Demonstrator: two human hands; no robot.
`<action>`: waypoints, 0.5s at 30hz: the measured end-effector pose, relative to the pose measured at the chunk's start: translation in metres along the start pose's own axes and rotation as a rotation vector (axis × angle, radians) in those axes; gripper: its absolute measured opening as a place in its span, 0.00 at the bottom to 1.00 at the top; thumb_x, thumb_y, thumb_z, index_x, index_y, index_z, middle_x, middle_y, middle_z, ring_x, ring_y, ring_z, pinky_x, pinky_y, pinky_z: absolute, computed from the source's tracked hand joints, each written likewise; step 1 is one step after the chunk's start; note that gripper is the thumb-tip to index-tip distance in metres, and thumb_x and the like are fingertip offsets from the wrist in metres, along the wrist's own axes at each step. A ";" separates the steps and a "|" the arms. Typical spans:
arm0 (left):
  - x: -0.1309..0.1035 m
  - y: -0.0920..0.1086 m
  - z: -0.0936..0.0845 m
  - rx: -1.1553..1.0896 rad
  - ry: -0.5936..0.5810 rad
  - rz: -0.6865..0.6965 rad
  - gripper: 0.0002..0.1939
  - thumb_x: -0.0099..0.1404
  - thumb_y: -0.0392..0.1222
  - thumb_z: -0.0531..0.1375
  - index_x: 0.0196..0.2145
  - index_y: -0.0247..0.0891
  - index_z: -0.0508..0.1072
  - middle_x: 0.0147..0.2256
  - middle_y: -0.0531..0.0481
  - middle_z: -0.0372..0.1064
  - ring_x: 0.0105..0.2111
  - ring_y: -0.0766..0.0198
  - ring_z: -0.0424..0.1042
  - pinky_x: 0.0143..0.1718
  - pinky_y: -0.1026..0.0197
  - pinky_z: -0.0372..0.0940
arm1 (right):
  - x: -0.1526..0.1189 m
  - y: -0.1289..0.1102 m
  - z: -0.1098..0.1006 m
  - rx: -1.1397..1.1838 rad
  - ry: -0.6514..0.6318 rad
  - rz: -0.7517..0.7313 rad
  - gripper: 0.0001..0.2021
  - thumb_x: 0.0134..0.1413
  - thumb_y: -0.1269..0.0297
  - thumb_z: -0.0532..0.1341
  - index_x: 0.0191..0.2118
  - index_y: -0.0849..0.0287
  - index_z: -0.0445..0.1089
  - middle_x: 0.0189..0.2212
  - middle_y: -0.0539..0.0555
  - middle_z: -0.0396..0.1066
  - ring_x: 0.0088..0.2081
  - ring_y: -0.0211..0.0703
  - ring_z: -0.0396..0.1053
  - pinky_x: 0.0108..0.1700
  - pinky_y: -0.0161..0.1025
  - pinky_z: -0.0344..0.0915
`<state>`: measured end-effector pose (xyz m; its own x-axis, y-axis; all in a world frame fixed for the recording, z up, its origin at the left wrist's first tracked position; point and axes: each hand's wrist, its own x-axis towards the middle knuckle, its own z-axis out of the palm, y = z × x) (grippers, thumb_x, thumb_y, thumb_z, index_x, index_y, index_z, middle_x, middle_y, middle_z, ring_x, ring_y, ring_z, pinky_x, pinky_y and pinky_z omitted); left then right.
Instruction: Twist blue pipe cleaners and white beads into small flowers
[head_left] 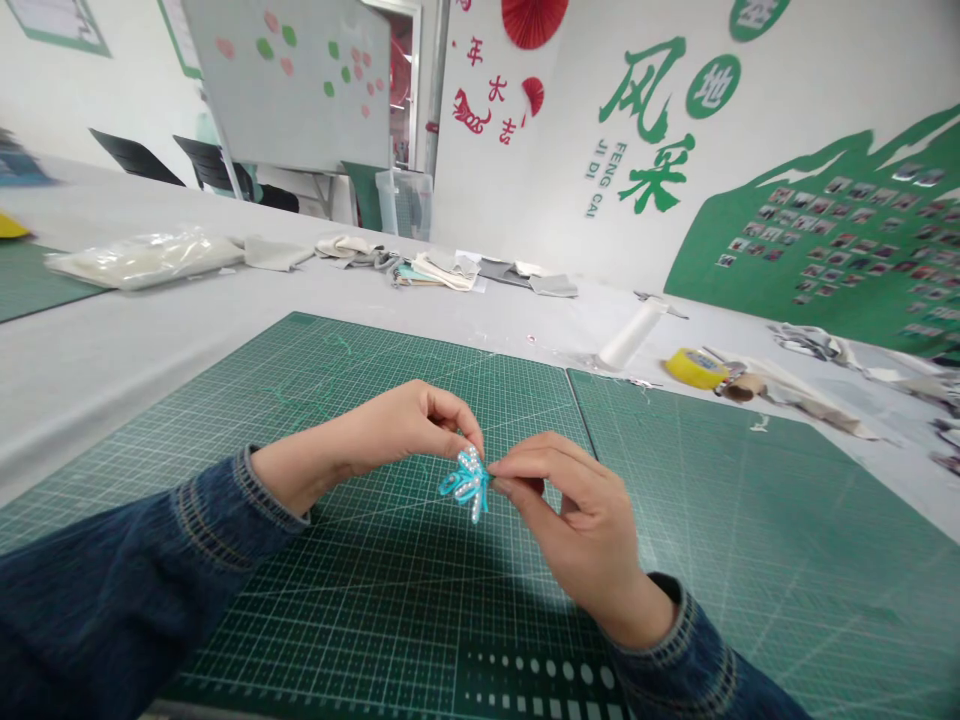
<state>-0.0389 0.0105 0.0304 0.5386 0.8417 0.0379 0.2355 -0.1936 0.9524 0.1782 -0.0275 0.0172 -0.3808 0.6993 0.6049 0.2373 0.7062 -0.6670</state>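
Note:
A small turquoise ornament (469, 484) with rows of white beads on petal-like loops hangs between my hands, above a green cutting mat (390, 600) with a white grid. My left hand (409, 425) pinches its upper edge between thumb and fingers. From the other side, my right hand (581, 515) pinches the ornament's right end with thumb and index finger. The fingertips of the two hands are close to each other. Whether a thread or wire runs between them is too small to tell.
A second mat (750, 490) adjoins on the right. Behind lie yellow tape (696, 368), a white roll (631, 335), a cardboard tube (744, 388), fabric scraps (442, 270) and a plastic-wrapped bundle (150, 258). A whiteboard (292, 90) stands beyond the table.

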 end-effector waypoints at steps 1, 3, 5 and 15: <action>0.001 0.000 0.004 -0.051 0.007 0.006 0.03 0.57 0.37 0.63 0.29 0.38 0.78 0.26 0.53 0.73 0.26 0.67 0.68 0.30 0.63 0.62 | 0.000 0.000 0.000 0.037 0.035 0.047 0.07 0.57 0.71 0.63 0.35 0.51 0.76 0.30 0.51 0.73 0.33 0.44 0.70 0.36 0.43 0.66; 0.002 -0.001 0.014 -0.137 0.051 0.033 0.03 0.56 0.36 0.62 0.29 0.37 0.77 0.24 0.53 0.72 0.24 0.68 0.66 0.28 0.63 0.61 | 0.000 0.003 0.000 0.125 0.118 0.152 0.04 0.57 0.69 0.64 0.33 0.52 0.75 0.29 0.50 0.72 0.32 0.43 0.68 0.35 0.42 0.64; 0.004 -0.003 0.025 -0.214 0.122 0.070 0.02 0.57 0.35 0.63 0.28 0.37 0.76 0.24 0.53 0.71 0.24 0.68 0.66 0.28 0.63 0.61 | 0.000 0.007 0.002 0.258 0.208 0.272 0.03 0.55 0.68 0.65 0.32 0.52 0.75 0.27 0.49 0.70 0.30 0.40 0.65 0.32 0.39 0.61; 0.003 -0.015 0.061 0.229 0.536 0.258 0.05 0.63 0.39 0.63 0.29 0.38 0.76 0.22 0.55 0.67 0.23 0.68 0.63 0.24 0.65 0.59 | 0.006 0.020 0.007 0.736 0.379 0.619 0.03 0.49 0.67 0.67 0.28 0.57 0.73 0.21 0.46 0.64 0.24 0.34 0.56 0.27 0.35 0.51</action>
<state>0.0090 -0.0144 -0.0026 0.1349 0.8776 0.4601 0.3510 -0.4766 0.8060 0.1750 -0.0101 0.0042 -0.0413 0.9961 0.0779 -0.3579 0.0580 -0.9320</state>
